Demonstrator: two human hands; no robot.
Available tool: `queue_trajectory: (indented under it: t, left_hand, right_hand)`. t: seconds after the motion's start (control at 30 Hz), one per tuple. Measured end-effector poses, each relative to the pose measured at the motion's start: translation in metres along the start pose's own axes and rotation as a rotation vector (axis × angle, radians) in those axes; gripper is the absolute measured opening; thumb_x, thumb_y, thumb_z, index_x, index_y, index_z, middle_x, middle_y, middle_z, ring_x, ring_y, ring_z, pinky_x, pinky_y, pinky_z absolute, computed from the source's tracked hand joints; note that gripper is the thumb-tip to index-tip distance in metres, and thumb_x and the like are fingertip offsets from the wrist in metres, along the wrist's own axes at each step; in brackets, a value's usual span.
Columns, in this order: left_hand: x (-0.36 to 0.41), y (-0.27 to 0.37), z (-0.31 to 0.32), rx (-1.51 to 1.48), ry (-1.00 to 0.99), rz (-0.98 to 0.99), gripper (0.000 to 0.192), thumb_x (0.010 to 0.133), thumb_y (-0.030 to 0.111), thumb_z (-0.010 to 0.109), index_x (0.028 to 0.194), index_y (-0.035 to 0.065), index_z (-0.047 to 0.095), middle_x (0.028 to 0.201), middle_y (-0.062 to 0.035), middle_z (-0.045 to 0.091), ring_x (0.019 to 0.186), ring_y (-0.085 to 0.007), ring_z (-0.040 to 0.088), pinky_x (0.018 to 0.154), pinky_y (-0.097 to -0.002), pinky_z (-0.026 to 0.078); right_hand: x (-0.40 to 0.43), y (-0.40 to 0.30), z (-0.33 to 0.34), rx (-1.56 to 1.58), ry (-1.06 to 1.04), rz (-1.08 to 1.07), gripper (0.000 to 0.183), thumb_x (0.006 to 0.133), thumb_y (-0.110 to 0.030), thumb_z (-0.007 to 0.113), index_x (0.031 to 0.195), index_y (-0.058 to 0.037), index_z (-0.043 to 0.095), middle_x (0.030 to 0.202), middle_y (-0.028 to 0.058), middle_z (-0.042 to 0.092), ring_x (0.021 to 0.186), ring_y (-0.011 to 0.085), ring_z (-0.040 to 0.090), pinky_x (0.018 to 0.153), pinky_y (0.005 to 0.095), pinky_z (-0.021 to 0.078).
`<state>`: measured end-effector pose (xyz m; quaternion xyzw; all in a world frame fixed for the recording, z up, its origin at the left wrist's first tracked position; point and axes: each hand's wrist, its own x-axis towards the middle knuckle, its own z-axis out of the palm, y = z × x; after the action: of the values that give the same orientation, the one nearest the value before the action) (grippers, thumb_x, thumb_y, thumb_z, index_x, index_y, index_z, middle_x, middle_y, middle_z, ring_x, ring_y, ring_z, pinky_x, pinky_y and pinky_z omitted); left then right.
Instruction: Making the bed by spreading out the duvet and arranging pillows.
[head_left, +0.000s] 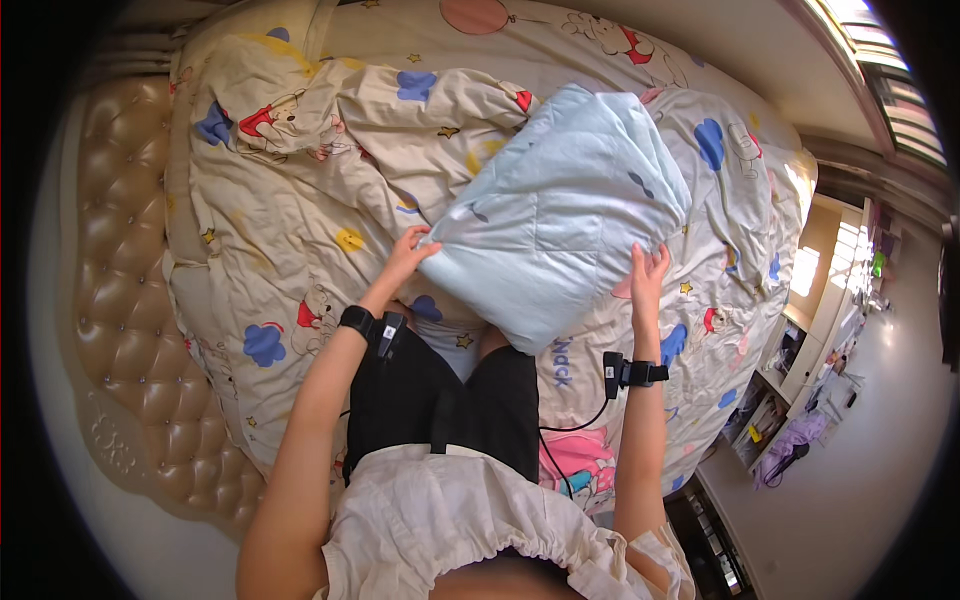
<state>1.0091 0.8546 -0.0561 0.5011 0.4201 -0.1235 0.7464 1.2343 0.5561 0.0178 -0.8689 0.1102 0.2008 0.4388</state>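
Note:
A light blue quilted blanket (570, 217), folded into a thick pad with small leaf-like prints, is in front of me above the bed. My left hand (411, 255) pinches its left corner between thumb and fingers. At the lower right edge, my right hand (649, 276) grips the fabric, thumb and fingertips pointing up. The blanket's lowest corner hangs by my right thigh. Beneath and around it spreads a rumpled cream duvet (300, 217) with cartoon bears, stars and blue shapes; the blanket hides part of it.
A tufted tan headboard (127, 300) stands at the left. Pink printed fabric (577, 457) lies beside my right hip, with a black cable (574, 429) near it. Shelves (795, 330) holding small items line the right, below a window (889, 75). Both wrists wear strapped devices.

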Motion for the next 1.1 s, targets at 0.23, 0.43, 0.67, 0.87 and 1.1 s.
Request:
queue_trajectory:
  t: [0.23, 0.43, 0.67, 0.87, 1.1]
  left_hand:
    - [-0.007, 0.050, 0.033, 0.587, 0.024, 0.174, 0.075, 0.068, 0.049, 0.061, 0.119, 0.0007, 0.035, 0.105, -0.0172, 0.051, 0.098, -0.0250, 0.050, 0.081, -0.0309, 0.039]
    - [0.004, 0.030, 0.065, 1.059, 0.201, 0.292, 0.097, 0.065, 0.062, 0.054, 0.130, 0.0031, 0.013, 0.124, -0.0242, 0.032, 0.114, -0.0371, 0.034, 0.089, -0.0474, 0.031]
    - [0.042, -0.007, 0.056, 1.019, 0.082, 0.173, 0.109, 0.061, 0.067, 0.053, 0.132, 0.0039, 0.001, 0.126, -0.0293, 0.024, 0.117, -0.0407, 0.029, 0.092, -0.0488, 0.027]
    - [0.051, -0.010, 0.049, 0.943, 0.078, 0.083, 0.112, 0.053, 0.068, 0.059, 0.129, -0.0028, 0.018, 0.120, -0.0297, 0.035, 0.114, -0.0381, 0.035, 0.093, -0.0374, 0.031]
    - [0.047, 0.033, 0.045, 0.722, -0.058, -0.208, 0.086, 0.049, 0.058, 0.069, 0.105, -0.0053, 0.053, 0.102, -0.0203, 0.056, 0.096, -0.0295, 0.053, 0.085, -0.0293, 0.038]
  right_hand:
    - [-0.011, 0.040, 0.012, -0.333, 0.048, -0.313, 0.076, 0.076, -0.037, 0.059, 0.126, 0.0055, 0.020, 0.128, 0.0278, 0.022, 0.123, 0.0364, 0.016, 0.098, 0.0367, 0.0210]
    - [-0.016, -0.033, 0.042, -0.757, 0.026, -0.611, 0.064, 0.076, -0.048, 0.051, 0.131, -0.0243, 0.026, 0.136, 0.0206, 0.010, 0.125, 0.0372, 0.010, 0.093, 0.0608, 0.0115]
    - [0.087, -0.066, 0.108, -0.943, -0.032, -0.845, 0.061, 0.075, -0.058, 0.044, 0.128, -0.0330, 0.028, 0.139, 0.0104, 0.013, 0.126, 0.0369, 0.007, 0.085, 0.0702, 0.0056]
    - [0.097, -0.055, 0.110, -0.972, -0.101, -0.785, 0.062, 0.075, -0.058, 0.043, 0.129, -0.0310, 0.028, 0.139, 0.0107, 0.013, 0.127, 0.0352, 0.009, 0.088, 0.0678, 0.0051]
    - [0.052, 0.050, 0.007, 0.201, 0.199, -0.142, 0.082, 0.069, -0.029, 0.069, 0.125, 0.0053, 0.020, 0.128, 0.0194, 0.028, 0.115, 0.0262, 0.033, 0.096, 0.0341, 0.0256]
